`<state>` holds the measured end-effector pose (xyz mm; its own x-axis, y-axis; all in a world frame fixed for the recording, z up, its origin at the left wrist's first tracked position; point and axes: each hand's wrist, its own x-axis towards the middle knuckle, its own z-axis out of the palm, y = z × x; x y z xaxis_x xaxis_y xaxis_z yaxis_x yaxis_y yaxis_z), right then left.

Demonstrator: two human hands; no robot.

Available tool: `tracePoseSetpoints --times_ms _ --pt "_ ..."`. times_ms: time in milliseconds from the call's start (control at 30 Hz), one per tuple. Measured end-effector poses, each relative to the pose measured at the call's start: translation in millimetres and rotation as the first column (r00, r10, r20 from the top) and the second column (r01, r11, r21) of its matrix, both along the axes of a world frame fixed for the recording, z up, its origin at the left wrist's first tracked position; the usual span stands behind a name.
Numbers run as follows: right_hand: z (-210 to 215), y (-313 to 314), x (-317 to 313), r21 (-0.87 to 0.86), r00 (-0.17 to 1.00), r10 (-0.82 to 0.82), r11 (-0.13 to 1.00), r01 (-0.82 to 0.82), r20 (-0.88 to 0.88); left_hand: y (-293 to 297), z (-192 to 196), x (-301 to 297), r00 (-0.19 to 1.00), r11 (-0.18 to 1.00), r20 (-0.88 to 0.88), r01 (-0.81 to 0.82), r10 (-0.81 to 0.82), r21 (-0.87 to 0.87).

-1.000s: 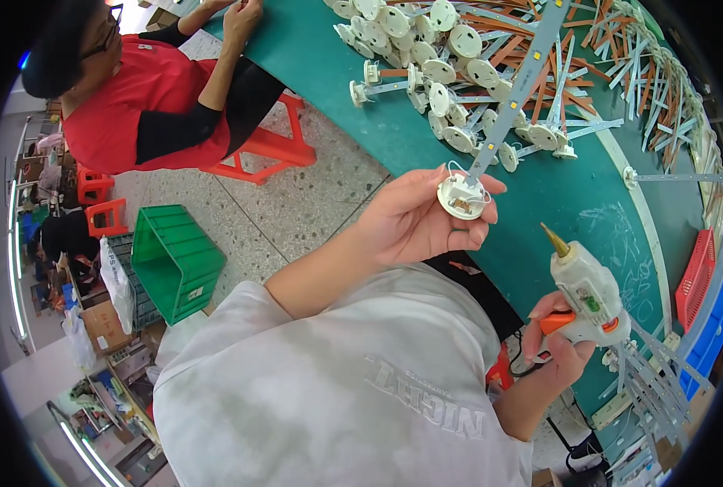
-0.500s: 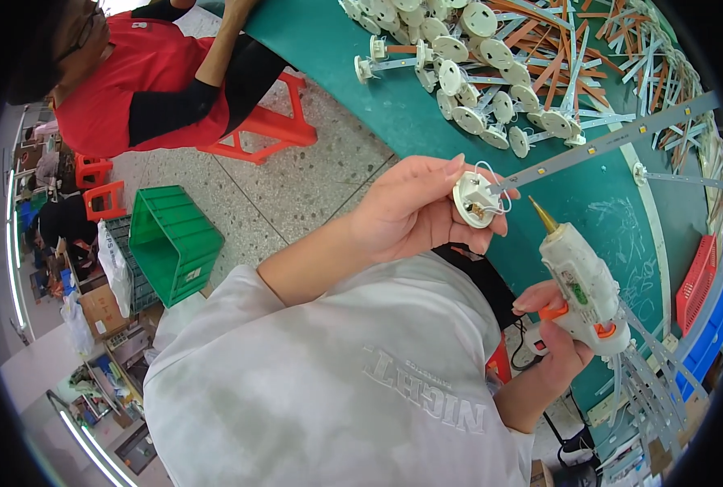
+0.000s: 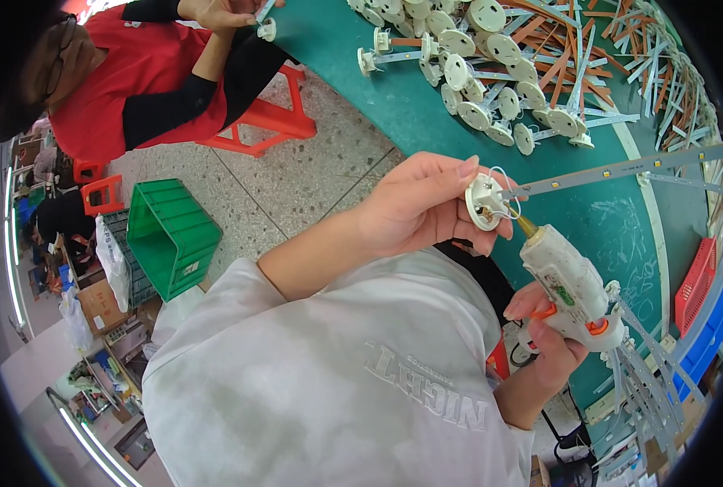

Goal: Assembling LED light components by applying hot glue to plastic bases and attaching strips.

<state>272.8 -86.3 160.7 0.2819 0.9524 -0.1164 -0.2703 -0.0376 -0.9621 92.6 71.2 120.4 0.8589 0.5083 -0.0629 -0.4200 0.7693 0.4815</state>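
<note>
My left hand [image 3: 426, 207] grips a small round white lamp base [image 3: 485, 201] fixed to a long thin light strip [image 3: 621, 169] that reaches right over the green table [image 3: 621, 235]. My right hand [image 3: 552, 337] holds a white glue gun [image 3: 571, 286] with an orange trigger. Its brass nozzle touches the lamp base from below right. Thin wires loop out of the base.
A pile of similar white bases with strips [image 3: 491, 73] lies at the table's far side, with orange and white strips [image 3: 637, 57] beyond. More strips [image 3: 645, 381] lie near my right hand. A person in red [image 3: 134, 81] sits at the left. A green crate [image 3: 171, 235] stands on the floor.
The glue gun has risen from low at the right up to the lamp base, and its tip now touches it. My left hand turned the base and strip slightly toward the gun.
</note>
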Motion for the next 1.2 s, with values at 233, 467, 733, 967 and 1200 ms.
tracePoseSetpoints --times_ms 233,467,733,967,1200 --pt "5.4 3.9 -2.3 -0.031 0.998 0.005 0.999 -0.004 0.055 -3.1 1.2 0.8 0.994 0.992 -0.086 -0.056 0.066 0.113" --pt "7.5 2.5 -0.6 -0.043 0.995 0.017 0.999 -0.013 0.097 -3.8 2.1 -1.5 0.989 0.982 -0.126 -0.060 0.083 0.177" --pt "1.9 -1.8 -2.5 -0.077 0.997 -0.042 0.996 0.047 0.065 -5.8 -1.1 -1.8 0.989 0.985 -0.127 -0.057 0.079 0.161" --pt "0.9 -3.7 -3.9 -0.061 0.996 -0.080 0.995 0.083 0.047 -5.2 -0.1 -3.5 0.992 0.995 -0.105 -0.055 0.064 0.080" --pt "1.5 -2.8 -3.6 -0.070 0.997 -0.070 0.995 0.073 0.042 -2.7 -4.2 -6.9 0.999 0.998 -0.032 -0.020 0.022 0.062"
